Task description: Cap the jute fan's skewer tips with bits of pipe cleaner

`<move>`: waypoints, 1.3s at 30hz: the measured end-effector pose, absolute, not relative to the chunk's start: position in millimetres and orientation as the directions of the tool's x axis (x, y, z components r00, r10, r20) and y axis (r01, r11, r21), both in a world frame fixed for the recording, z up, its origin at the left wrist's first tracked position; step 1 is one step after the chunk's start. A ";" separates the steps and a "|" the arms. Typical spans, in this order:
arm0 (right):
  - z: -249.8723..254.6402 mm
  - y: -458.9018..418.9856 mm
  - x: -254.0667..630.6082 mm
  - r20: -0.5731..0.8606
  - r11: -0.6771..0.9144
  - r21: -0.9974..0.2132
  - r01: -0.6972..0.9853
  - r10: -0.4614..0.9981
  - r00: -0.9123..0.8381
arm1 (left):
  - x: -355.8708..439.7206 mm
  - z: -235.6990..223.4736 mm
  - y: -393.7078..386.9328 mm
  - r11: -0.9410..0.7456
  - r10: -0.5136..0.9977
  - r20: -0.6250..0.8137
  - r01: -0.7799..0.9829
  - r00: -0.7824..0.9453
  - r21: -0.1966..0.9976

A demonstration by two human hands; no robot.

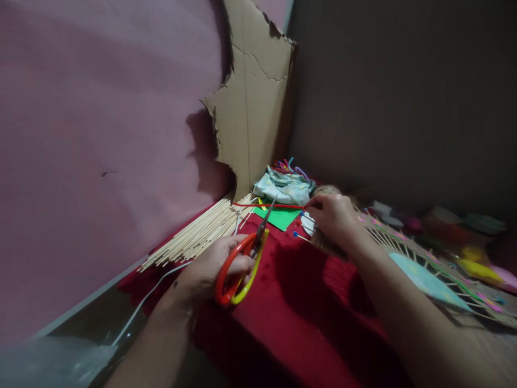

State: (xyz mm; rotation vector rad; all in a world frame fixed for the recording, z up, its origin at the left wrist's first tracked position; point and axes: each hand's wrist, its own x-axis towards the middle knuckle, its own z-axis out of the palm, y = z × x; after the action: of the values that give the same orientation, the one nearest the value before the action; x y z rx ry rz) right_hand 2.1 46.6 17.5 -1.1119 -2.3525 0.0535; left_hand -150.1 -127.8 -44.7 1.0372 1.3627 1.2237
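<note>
My left hand (230, 261) is closed around scissors (231, 272) with orange handles, their metal blades pointing up and away. A curved yellow tube-like piece (253, 275) lies against the handles; whether the hand grips it too, I cannot tell. My right hand (333, 215) pinches the right end of a thin red strip (270, 205), which stretches leftward, nearly level, past the scissor tips. Below the strip is a green sheet (283, 218). Small blue-headed sticks (301, 235) and a white piece (307, 223) are near my right hand.
Many thin wooden sticks (197, 231) lie at left by the pink wall (100, 134). Torn cardboard (258, 108) stands at the back, behind a pale cloth (283, 185). A stick framework (404, 242) is at right. Red cloth (299, 323) covers the surface; a white cable (149, 296) crosses lower left.
</note>
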 end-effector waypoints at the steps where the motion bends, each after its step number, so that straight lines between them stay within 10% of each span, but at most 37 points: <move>1: 17.8 46.1 2.1 0.443 0.652 -0.249 0.716 0.734 -0.514 | -148.8 -45.2 -127.8 0.110 0.991 -0.119 -0.132 -0.065 0.985; 39: 12.2 40.7 -2.5 0.375 0.677 -0.232 0.699 0.725 -0.578 | -139.7 -36.1 -82.9 0.384 0.919 -0.305 -0.383 0.252 0.840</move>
State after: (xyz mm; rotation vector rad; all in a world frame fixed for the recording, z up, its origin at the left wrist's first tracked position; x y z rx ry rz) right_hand -2.5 40.7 12.2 -1.1064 -2.4491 0.0813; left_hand -139.7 -82.9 -36.1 0.7152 0.9130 0.9962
